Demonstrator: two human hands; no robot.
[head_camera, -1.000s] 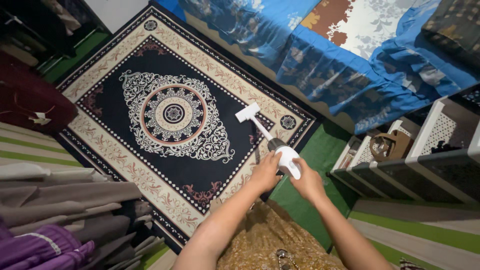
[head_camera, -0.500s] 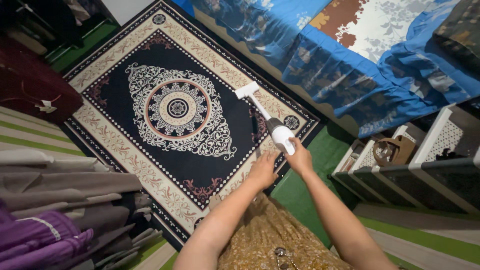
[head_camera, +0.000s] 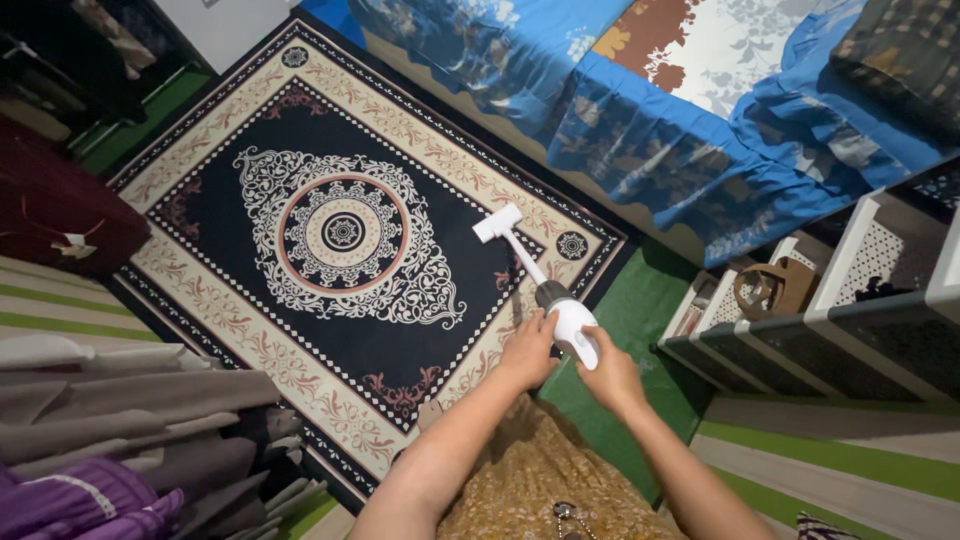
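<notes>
Vacuum (head_camera: 560, 305), a white handheld one, sits gripped in my right hand (head_camera: 610, 375) by its rear, my left hand (head_camera: 527, 345) steadying its body, so the nozzle ahead presses flat on the patterned rug (head_camera: 340, 230).

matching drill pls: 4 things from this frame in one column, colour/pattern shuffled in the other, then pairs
Things:
1. handheld vacuum
2. rug
3. bedspread
4. shelf unit

Colours:
A. blue, floral print
B. white body and nozzle
C. white frame, dark shelves
D. dark field, cream medallion

Pairs: 1-B, 2-D, 3-A, 4-C
</notes>
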